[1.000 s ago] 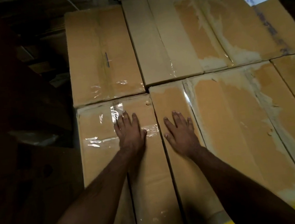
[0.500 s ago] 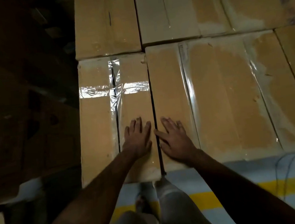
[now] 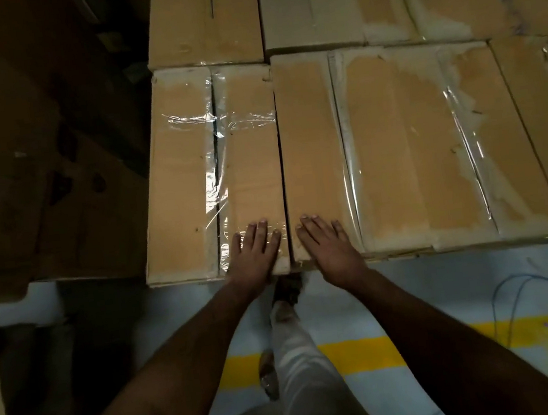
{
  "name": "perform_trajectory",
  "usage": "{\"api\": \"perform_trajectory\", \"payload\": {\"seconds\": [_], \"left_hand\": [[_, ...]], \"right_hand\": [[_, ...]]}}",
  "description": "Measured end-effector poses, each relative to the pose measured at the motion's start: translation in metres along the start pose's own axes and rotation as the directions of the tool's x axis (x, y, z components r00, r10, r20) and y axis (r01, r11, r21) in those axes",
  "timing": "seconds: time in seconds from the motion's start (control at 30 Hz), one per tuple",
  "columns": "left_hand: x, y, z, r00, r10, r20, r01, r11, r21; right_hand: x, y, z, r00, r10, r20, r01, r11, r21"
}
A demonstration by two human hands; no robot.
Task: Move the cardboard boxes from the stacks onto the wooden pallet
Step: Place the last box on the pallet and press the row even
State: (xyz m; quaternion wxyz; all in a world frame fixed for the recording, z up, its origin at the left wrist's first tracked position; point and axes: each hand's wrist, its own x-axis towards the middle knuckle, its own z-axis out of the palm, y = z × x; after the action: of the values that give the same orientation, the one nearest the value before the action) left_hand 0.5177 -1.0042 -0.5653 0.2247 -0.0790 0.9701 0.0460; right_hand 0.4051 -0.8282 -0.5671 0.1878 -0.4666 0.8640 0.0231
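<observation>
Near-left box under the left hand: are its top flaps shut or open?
Shut. The near-left box has both flaps lying flat under clear tape, a narrow dark seam between them; left hand rests on top.

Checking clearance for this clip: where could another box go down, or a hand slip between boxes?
Bare floor between the boxes' near edge and the yellow line. The box tops are packed edge to edge; only a thin seam runs between the left hand and right hand.
</observation>
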Motion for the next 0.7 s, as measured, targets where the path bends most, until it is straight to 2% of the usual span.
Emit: {"api": "perform_trajectory", "payload": {"seconds": [0.37, 0.57, 0.7], "left_hand": [[0.012, 0.000, 0.008, 0.999, 0.043, -0.002, -0.043, 0.999, -0.028], [0.014, 0.008, -0.003, 0.998, -0.015, 0.067, 0.017, 1.000, -0.022], [0.019, 0.004, -0.031, 0.999, 0.011, 0.050, -0.005, 0.993, -0.121]], "right_hand": [[0.002, -0.005, 0.009, 1.000, 0.008, -0.023, -0.007, 1.000, 0.015], [-0.001, -0.004, 0.004, 1.000, -0.016, 0.024, 0.016, 1.000, 0.020], [-0.001, -0.003, -0.015, 0.994, -0.038, 0.102, 0.037, 0.999, 0.012]]}}
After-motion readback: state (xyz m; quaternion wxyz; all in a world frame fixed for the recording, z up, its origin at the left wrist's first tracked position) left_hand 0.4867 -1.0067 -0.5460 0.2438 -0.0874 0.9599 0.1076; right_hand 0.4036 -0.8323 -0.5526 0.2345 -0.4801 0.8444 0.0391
